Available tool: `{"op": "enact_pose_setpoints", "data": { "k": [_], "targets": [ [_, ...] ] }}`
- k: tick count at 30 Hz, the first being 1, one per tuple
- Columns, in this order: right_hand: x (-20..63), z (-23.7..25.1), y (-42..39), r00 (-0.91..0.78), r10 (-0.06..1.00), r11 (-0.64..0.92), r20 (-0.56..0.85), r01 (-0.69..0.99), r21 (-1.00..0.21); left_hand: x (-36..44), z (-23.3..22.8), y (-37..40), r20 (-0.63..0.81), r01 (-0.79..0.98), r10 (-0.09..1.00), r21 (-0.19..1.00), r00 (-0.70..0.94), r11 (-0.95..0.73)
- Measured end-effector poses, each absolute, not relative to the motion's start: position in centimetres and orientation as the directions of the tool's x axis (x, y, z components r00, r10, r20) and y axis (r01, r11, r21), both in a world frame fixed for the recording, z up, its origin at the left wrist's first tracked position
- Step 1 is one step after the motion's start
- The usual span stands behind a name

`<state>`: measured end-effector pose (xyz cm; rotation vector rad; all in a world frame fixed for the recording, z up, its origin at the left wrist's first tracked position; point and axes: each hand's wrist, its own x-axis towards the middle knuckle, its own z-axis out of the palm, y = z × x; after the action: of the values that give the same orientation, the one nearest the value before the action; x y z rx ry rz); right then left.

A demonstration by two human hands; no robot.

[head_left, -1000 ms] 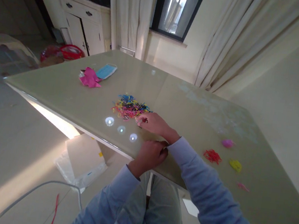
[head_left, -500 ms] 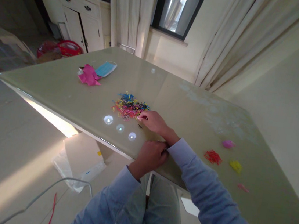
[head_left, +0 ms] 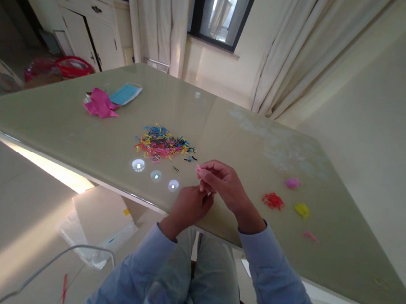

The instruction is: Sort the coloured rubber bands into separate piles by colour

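Note:
A mixed pile of small coloured rubber bands (head_left: 164, 144) lies on the table, with a few dark loops just off its near right side. My right hand (head_left: 223, 182) is closed in a pinch, right of the pile. Between its fingertips shows a pale pink rubber band (head_left: 198, 169), its far part hidden. My left hand (head_left: 188, 206) is curled closed by the table's near edge, below and touching or nearly touching the right. What its fingers hold, if anything, cannot be seen.
To the right lie red bands (head_left: 273, 200), a yellow bunch (head_left: 301, 209), a purple bunch (head_left: 293, 183) and a small pink bunch (head_left: 311, 236). Pink paper (head_left: 101, 104) and a blue face mask (head_left: 125, 94) are at the back left of the table (head_left: 227, 140).
My right hand has drawn back from the pile toward my left hand, bringing a pink rubber band. A few dark bands now show beside the pile. The view has shifted slightly.

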<state>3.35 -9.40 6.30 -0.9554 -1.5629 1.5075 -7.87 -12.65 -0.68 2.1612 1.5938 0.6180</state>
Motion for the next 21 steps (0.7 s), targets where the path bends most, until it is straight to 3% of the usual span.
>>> {"op": "enact_pose_setpoints", "data": {
  "k": [4, 10, 16, 21],
  "targets": [
    [5.5, 6.1, -12.3, -0.257, 0.962, 0.028, 0.087, -0.227, -0.974, -8.0, -0.9, -12.8, 0.209, 0.708, 0.942, 0.622, 0.262, -0.335],
    [8.0, 5.7, -14.9, -0.048, 0.992, 0.083, 0.116, -0.448, -0.890, -8.1, -1.0, -12.7, 0.241, 0.666, 0.943, 0.669, 0.228, -0.331],
    [9.4, 6.1, -15.8, 0.089, 0.982, 0.191, 0.169, -0.464, -0.865, -8.2, -1.1, -12.6, 0.246, 0.684, 0.948, 0.658, 0.201, -0.316],
    [10.4, 5.8, -16.2, 0.131, 0.982, 0.184, 0.138, -0.472, -0.862, -8.2, -1.2, -12.5, 0.254, 0.691, 0.946, 0.649, 0.199, -0.319]
  ]
}}
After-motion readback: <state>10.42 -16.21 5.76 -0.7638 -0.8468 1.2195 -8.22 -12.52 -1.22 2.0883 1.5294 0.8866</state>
